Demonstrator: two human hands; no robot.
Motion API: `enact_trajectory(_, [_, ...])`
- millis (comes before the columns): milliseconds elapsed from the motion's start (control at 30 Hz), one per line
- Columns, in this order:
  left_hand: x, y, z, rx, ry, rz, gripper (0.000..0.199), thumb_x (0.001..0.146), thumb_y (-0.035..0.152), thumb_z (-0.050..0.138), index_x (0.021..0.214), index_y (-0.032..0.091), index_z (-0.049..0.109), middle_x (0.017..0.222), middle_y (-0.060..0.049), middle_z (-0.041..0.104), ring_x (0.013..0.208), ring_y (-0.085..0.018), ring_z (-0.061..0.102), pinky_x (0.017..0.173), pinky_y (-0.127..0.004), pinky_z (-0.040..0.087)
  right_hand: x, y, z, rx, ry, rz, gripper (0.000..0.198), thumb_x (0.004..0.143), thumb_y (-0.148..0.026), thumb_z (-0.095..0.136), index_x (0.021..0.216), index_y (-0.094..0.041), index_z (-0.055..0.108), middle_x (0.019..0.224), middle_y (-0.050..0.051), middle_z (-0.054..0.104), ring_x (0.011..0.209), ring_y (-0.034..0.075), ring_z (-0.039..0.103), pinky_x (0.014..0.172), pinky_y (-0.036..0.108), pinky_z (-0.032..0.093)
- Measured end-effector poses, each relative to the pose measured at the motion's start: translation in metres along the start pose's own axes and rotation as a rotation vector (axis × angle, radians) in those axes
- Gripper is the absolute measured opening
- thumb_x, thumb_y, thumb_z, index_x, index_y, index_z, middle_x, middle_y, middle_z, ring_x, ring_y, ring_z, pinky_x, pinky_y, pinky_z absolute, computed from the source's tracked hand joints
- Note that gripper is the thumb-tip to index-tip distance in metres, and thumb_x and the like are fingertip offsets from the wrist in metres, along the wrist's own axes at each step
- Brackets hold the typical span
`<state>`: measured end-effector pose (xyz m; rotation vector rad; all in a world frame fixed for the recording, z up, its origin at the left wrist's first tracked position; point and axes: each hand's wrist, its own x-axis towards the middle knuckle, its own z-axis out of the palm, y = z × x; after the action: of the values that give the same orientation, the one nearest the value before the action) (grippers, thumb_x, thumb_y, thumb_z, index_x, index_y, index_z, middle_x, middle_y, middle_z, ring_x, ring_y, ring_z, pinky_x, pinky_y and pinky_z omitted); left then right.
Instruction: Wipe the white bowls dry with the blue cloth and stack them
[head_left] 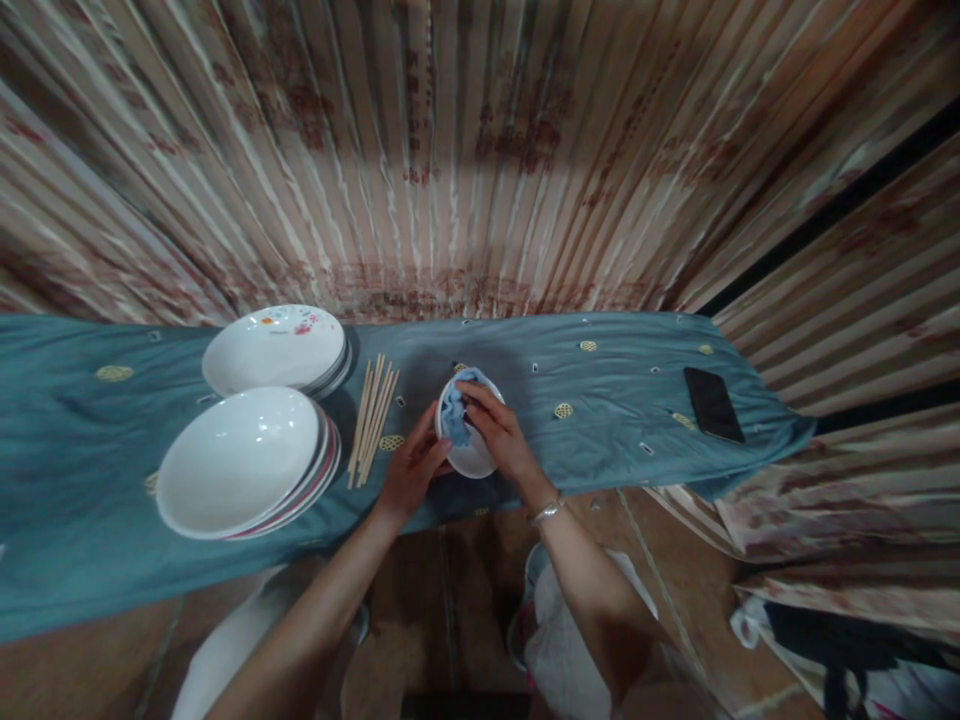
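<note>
A small white bowl (474,462) is tilted above the near middle of the table. My left hand (411,462) grips the bowl's left side, thumb near the rim and the other fingers partly hidden behind it. Inside the bowl a blue cloth (454,412) lies bunched against the wall. My right hand (501,432) reaches into the bowl from the right, its fingers closed on the cloth. Just left of my left hand, several wooden chopsticks (373,420) lie side by side on the tablecloth.
A stack of white bowls (236,460) stands at the left front, with a stack of white plates (274,345) behind it. A black phone (712,404) lies near the right end of the blue tablecloth (600,400). Patterned curtains (450,150) hang along the back and right.
</note>
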<state>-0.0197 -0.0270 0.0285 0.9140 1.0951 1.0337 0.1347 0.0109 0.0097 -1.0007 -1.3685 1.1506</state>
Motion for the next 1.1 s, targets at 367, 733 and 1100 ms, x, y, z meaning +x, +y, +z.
enact_trajectory(367, [0.002,-0.003,0.0,-0.024,-0.011,-0.01,0.083,0.068,0.048,0.075,0.143,0.023,0.048,0.116,-0.008,0.071,0.097,-0.026,0.069,0.073,-0.035,0.06,-0.006,-0.014,0.004,0.29,-0.104,0.296,0.019,0.075,-0.03,0.062,0.087,-0.022,0.074,0.085,-0.002,0.067,0.066,0.009,0.053,0.062,0.02,0.042])
enact_trajectory(733, [0.002,-0.001,0.0,-0.013,-0.035,0.001,0.084,0.067,0.048,0.076,0.143,0.023,0.048,0.113,-0.007,0.072,0.095,-0.026,0.07,0.074,-0.036,0.061,-0.01,-0.009,-0.016,-0.311,-0.387,0.112,0.027,0.085,-0.014,0.047,0.072,-0.018,0.07,0.073,-0.001,0.069,0.069,0.012,0.062,0.072,0.023,0.046])
enact_trajectory(1100, [0.001,-0.001,0.0,-0.003,-0.047,-0.007,0.087,0.067,0.049,0.077,0.144,0.022,0.047,0.116,-0.008,0.071,0.099,-0.027,0.068,0.08,-0.04,0.06,-0.014,-0.01,-0.011,-1.038,-0.144,-0.068,0.027,0.088,-0.006,0.044,0.098,-0.015,0.067,0.104,0.014,0.066,0.102,0.025,0.06,0.095,0.037,0.047])
